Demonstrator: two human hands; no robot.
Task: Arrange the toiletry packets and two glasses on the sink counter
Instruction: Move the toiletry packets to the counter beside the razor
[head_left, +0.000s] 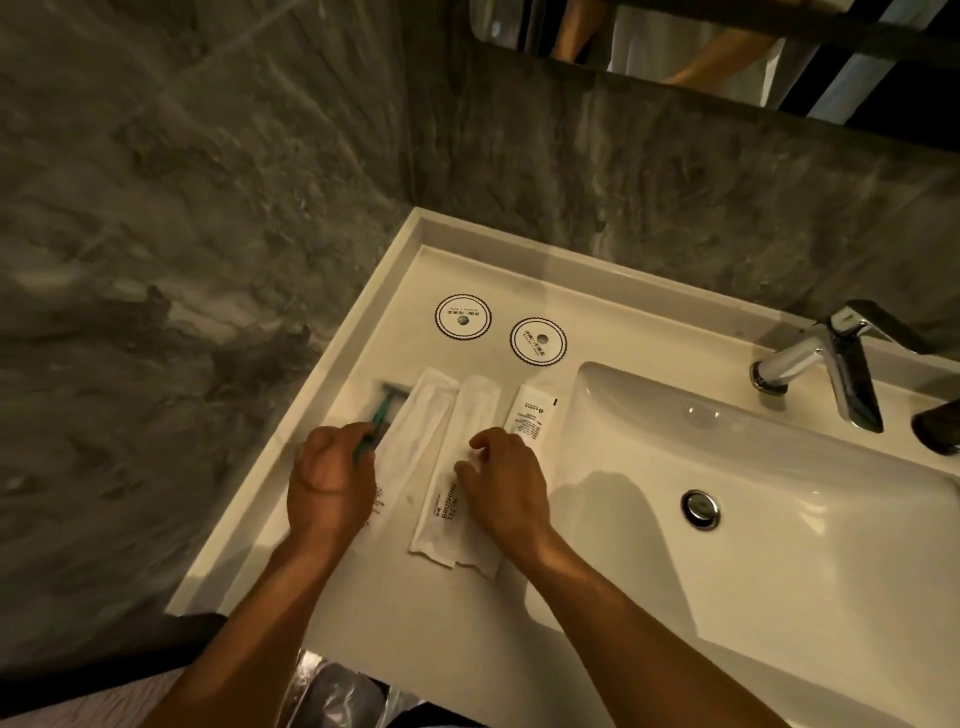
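Several white toiletry packets lie side by side on the white sink counter (363, 613), left of the basin. My left hand (330, 480) rests on the leftmost razor packet (387, 410), whose green razor shows through. Beside it lies a long white packet (421, 431). My right hand (506, 480) presses its fingertips on the toothbrush packet (447, 512). A white tube-like packet (532, 413) lies nearest the basin. Two round printed coasters (463, 317) (538, 341) sit behind the packets. No glasses are in view.
The white basin (779, 519) with its drain (700, 508) fills the right side. A chrome faucet (826, 364) stands at the back right. Grey marble walls enclose the counter at left and behind. A crinkled plastic bag (332, 691) sits below the counter's front edge.
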